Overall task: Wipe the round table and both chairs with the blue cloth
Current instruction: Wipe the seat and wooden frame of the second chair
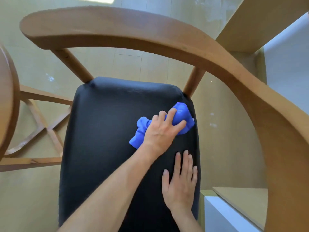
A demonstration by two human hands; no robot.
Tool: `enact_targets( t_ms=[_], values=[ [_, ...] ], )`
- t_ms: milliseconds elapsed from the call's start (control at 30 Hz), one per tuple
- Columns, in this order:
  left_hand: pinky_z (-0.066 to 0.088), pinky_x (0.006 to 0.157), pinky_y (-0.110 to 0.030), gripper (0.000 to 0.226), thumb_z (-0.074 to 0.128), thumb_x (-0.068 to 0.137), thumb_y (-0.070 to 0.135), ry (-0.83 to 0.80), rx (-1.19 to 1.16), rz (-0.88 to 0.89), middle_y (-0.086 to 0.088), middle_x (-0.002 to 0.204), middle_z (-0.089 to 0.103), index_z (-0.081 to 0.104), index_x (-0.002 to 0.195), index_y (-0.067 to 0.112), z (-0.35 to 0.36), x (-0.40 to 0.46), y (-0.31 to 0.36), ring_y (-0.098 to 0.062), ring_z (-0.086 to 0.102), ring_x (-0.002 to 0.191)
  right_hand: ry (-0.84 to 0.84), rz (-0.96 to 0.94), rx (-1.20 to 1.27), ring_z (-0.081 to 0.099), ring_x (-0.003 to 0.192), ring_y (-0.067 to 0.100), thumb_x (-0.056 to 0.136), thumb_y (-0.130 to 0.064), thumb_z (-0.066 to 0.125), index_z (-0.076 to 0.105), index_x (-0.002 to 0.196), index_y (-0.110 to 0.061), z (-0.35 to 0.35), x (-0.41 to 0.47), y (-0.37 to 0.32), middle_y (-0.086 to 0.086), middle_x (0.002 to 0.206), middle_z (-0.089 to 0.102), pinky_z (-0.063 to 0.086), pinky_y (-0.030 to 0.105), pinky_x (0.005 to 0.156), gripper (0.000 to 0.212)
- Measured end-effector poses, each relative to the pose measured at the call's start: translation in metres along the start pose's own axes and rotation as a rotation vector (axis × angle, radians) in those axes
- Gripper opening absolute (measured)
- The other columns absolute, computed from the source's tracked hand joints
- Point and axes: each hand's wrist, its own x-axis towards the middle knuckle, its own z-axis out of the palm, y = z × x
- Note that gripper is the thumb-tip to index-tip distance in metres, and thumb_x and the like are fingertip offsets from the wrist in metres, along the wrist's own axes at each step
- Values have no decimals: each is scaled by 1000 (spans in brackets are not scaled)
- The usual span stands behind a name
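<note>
Our left grip (164,129) is bunched around the blue cloth (180,114) while the right hand (181,183) lies flat on the black seat (103,134), so we should press evenly and sweep edge to edge.

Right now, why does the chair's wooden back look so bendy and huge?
Head view: the wide-angle lens bows the chair back near the frame's edges; bright light spills in at the top; the seat shows a soft sheen; the left hand on the cloth looks slightly blurred.
</note>
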Motion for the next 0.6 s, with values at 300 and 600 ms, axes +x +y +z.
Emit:
enact_targets(
  t_ms=[300, 600],
  values=[
    [45, 81, -56, 49, 67, 72, 10, 65, -88, -509, -28, 126, 43, 53, 118, 20, -34, -143, -153, -48, 46, 99, -28, 20, 4, 19, 147, 27, 93, -42, 31, 32, 149, -10, 7, -2, 2, 11, 159, 20, 14, 46, 117, 65],
    [43, 84, -52, 42, 61, 81, 13, 207, -168, -1049, -18, 132, 30, 47, 120, 23, -24, -166, -114, -38, 36, 112, 16, 23, 11, 19, 147, 26, 94, -42, 32, 33, 149, -10, 10, -4, 4, 11, 159, 22, 14, 46, 117, 64]
  ],
)
